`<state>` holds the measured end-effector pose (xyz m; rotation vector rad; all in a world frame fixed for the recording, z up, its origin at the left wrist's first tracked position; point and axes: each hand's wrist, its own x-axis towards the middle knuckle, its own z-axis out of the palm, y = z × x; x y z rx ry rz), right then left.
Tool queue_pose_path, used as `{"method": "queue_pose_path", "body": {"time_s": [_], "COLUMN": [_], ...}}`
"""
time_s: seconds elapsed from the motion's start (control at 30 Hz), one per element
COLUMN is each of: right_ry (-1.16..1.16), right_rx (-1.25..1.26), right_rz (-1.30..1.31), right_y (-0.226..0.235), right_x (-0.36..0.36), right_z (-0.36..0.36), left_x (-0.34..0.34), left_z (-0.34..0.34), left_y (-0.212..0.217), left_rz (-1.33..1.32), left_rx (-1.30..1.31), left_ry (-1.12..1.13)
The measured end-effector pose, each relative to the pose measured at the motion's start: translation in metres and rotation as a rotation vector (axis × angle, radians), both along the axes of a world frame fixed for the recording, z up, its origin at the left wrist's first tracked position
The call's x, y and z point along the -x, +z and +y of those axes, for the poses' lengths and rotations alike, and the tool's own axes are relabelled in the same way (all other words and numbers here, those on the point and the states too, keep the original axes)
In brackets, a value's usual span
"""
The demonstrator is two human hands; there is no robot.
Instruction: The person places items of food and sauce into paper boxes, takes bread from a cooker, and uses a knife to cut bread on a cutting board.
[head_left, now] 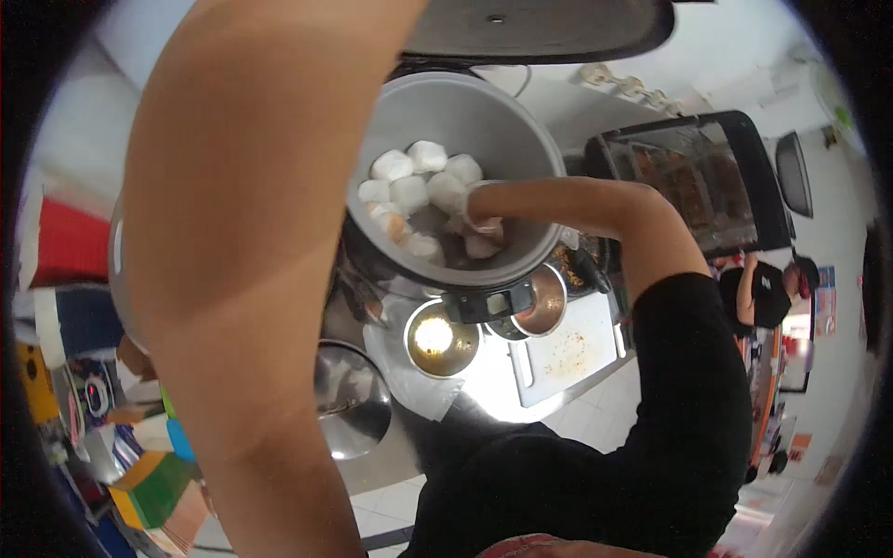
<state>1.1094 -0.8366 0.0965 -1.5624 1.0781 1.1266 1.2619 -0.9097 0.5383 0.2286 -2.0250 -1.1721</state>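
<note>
The right hand (pixel 479 212), in a clear glove, pinches a white round bun (pixel 481 245) inside the large grey steamer pot (pixel 521 121); a gentle grip avoids squashing. Left hand's fingers are out of view.

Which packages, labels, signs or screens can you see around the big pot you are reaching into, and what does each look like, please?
Colourful cartons: lower left beside the counter, boxy, in green, yellow, blue and orange.
Round sticker: left edge among the cartons, dark with a pale ring.
Control panel: front of the large grey pot, small pale rectangle on black.
Posters: far right wall, blue and reddish rectangles.
Display cabinet: right of the pot, black-framed glass; no screen showing.
</note>
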Motion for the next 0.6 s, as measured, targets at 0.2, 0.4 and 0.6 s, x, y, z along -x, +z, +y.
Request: {"method": "queue_pose_path", "body": {"time_s": [0.2,0.4,0.6], "right_ry": [-0.105,-0.238,-0.422], "right_rx": [-0.018,-0.045,0.156], "right_rz": [-0.04,-0.177,-0.847], "right_y": [0.017,0.091,0.221], "right_x": [-0.001,0.0,0.063], "right_z": [-0.004,0.008,0.087], "left_x": [-0.011,-0.011,-0.008], "left_z": [0.006,0.036,0.09], "left_y": [-0.003,-0.01,-0.031], "left_rz": [-0.045,0.077,0.1], "left_rx": [-0.027,-0.046,-0.097], "left_ry": [-0.001,0.106,0.106]}}
